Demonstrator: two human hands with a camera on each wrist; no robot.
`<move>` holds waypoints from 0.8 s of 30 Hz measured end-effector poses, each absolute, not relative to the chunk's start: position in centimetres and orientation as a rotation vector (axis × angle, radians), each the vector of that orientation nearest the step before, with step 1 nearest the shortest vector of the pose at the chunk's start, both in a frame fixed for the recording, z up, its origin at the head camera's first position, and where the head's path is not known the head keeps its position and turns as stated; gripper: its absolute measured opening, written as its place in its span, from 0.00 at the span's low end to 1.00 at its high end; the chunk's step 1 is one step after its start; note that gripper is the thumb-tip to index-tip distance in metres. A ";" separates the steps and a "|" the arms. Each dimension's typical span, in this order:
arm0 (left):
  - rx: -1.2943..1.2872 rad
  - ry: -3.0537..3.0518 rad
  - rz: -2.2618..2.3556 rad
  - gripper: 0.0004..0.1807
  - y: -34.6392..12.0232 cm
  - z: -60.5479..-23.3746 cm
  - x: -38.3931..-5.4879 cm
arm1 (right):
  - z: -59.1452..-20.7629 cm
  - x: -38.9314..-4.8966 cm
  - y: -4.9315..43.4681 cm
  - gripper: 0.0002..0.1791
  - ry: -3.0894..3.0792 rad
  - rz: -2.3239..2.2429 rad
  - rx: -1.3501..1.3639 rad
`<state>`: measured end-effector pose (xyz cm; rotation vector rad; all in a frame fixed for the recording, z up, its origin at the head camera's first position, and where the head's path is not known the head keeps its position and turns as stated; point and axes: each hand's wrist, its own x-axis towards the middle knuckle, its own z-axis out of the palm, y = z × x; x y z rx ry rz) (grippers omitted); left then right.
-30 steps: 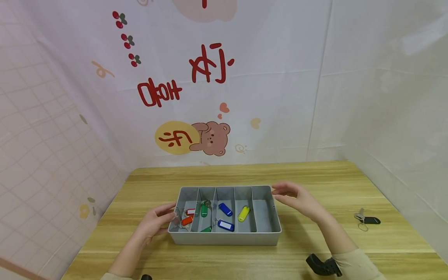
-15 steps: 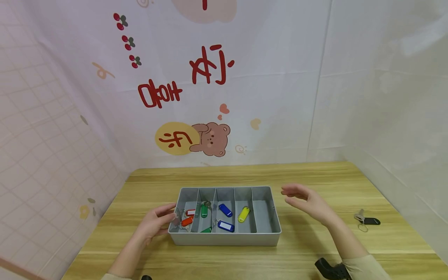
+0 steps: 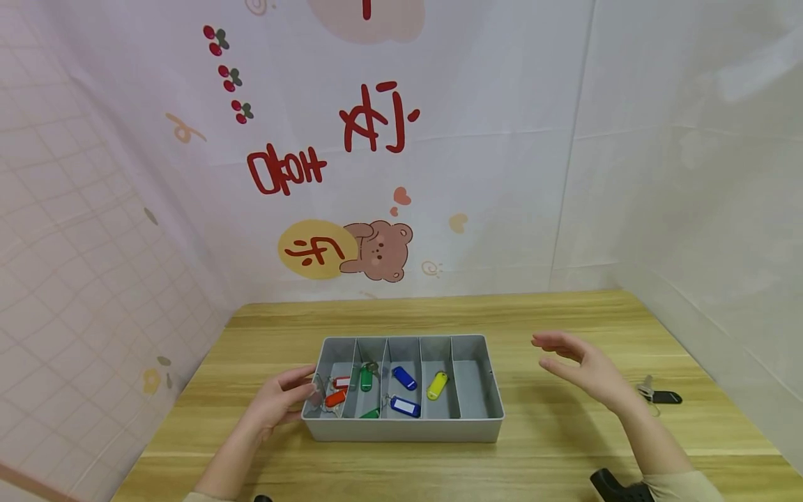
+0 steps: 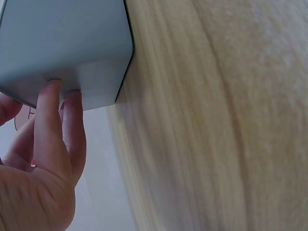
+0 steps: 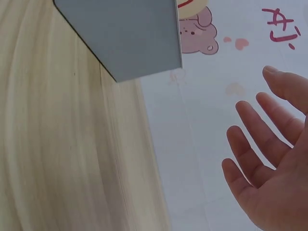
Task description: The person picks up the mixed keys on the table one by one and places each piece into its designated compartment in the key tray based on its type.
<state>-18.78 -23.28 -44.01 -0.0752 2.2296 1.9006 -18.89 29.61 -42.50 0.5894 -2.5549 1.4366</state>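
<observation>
A grey box with several narrow compartments stands on the table. My left hand grips its left end, with fingers against the outer wall and the thumb at the rim. Inside lie red key tags at far left, green key tags beside them, blue key tags in the middle and a yellow key tag further right. The rightmost compartment holds nothing visible. My right hand hovers right of the box, touching nothing, its fingers spread and slightly bent.
A black key tag with a key and ring lies on the wooden table at the right, beyond my right hand. White printed cloth hangs behind and along both sides of the table.
My right hand has moved rightward, away from the box's right end and toward the black key tag. The left hand and the box stay put.
</observation>
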 end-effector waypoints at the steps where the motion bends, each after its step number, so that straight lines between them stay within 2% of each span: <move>1: -0.077 2.230 1.900 0.30 -23.3 -44.0 -18.8 | -42.5 -18.8 29.8 0.22 -2.552 1.420 0.591; 24: -0.081 2.241 1.893 0.30 -23.3 -44.2 -19.0 | -41.6 -16.7 34.8 0.27 -2.585 1.126 0.318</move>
